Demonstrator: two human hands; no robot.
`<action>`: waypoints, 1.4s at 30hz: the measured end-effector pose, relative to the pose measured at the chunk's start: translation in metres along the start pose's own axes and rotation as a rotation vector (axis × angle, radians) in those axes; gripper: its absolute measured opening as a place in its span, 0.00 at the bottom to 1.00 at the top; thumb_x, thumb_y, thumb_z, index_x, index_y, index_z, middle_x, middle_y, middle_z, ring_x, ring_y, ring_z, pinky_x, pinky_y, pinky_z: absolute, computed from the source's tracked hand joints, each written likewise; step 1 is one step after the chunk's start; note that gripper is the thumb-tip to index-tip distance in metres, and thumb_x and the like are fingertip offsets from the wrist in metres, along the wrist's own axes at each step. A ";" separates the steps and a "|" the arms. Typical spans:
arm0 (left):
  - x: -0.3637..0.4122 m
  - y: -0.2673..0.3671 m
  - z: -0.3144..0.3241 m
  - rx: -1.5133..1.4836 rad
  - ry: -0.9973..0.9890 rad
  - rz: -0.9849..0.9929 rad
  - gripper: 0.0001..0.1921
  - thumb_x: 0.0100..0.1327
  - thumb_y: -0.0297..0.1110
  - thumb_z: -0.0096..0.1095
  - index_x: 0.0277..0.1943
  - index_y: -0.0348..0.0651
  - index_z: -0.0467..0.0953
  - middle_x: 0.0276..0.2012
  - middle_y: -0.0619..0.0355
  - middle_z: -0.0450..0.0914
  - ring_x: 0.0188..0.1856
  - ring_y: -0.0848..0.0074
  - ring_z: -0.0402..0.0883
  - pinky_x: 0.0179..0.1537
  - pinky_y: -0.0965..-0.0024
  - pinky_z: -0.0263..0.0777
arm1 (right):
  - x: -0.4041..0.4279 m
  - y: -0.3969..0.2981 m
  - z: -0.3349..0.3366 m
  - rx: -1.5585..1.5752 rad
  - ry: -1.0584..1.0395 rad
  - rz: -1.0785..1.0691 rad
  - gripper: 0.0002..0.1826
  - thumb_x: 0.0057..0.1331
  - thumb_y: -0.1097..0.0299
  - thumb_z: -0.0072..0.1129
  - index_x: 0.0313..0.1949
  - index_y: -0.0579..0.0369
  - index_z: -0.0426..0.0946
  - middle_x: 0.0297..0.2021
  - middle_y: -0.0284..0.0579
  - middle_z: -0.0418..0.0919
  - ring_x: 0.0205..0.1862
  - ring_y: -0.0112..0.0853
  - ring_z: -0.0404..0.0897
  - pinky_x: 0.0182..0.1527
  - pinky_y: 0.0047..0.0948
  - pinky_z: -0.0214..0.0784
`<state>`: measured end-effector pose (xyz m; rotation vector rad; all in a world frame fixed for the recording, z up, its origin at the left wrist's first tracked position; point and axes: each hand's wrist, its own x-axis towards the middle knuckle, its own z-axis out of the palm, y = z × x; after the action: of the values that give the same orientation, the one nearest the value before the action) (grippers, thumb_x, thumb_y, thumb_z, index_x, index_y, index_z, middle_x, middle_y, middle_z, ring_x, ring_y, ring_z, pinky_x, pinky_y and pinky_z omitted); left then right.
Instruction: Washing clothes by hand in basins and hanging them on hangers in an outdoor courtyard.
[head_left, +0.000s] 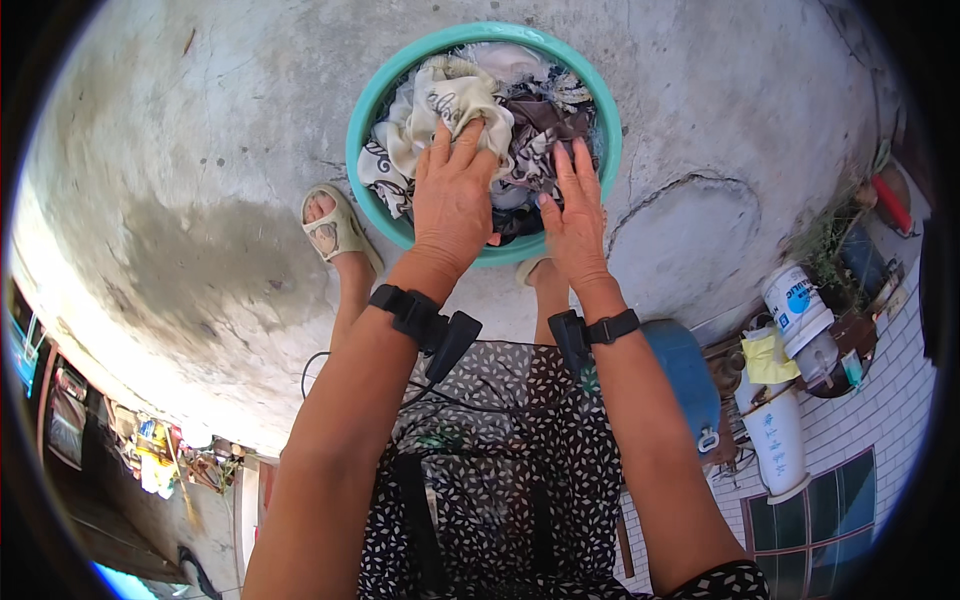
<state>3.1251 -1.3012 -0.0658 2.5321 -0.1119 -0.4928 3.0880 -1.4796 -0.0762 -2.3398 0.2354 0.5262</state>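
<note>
A round green basin (609, 120) full of wet clothes stands on the ground before me. My left hand (455, 191) lies on a cream cloth with dark lettering (420, 112) in the basin's left half, its fingertips pressed into the folds. Whether the fingers grip the cloth is hidden. At the right side, my right hand (576, 214) rests its spread fingertips on or just over a dark brown patterned cloth (534, 120). A pale cloth (510, 61) lies at the far side, and black fabric (517, 223) is near the closest rim.
My sandalled feet stand at the near side of the basin; the left sandal (328, 229) shows fully. Cracked concrete (247, 97) surrounds it. To the right are a blue barrel (679, 375), a white bucket (799, 307) and plants. A cable (480, 407) crosses my lap.
</note>
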 end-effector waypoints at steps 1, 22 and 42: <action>-0.002 -0.002 0.010 0.065 -0.140 0.100 0.15 0.49 0.21 0.56 0.43 0.42 0.75 0.58 0.50 0.70 0.64 0.48 0.60 0.62 0.52 0.56 | 0.000 0.008 0.011 -0.267 -0.132 -0.093 0.37 0.58 0.72 0.60 0.67 0.54 0.58 0.69 0.51 0.51 0.65 0.53 0.58 0.65 0.45 0.55; 0.003 0.016 0.002 -1.201 -0.170 -0.857 0.17 0.68 0.46 0.52 0.44 0.38 0.74 0.39 0.55 0.79 0.45 0.67 0.78 0.45 0.61 0.74 | 0.002 -0.051 -0.064 0.452 -0.078 0.088 0.15 0.54 0.78 0.55 0.43 0.69 0.76 0.43 0.49 0.79 0.42 0.33 0.79 0.47 0.29 0.71; -0.017 0.061 -0.028 -0.907 -0.045 -0.136 0.21 0.63 0.32 0.52 0.57 0.32 0.67 0.49 0.47 0.77 0.51 0.63 0.75 0.55 0.65 0.68 | -0.028 -0.121 -0.031 0.567 0.282 0.289 0.23 0.59 0.62 0.64 0.47 0.65 0.70 0.49 0.55 0.65 0.51 0.42 0.69 0.53 0.35 0.63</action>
<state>3.1210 -1.3356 -0.0063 1.6438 0.2243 -0.5031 3.1101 -1.4126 0.0301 -1.8213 0.7591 0.2176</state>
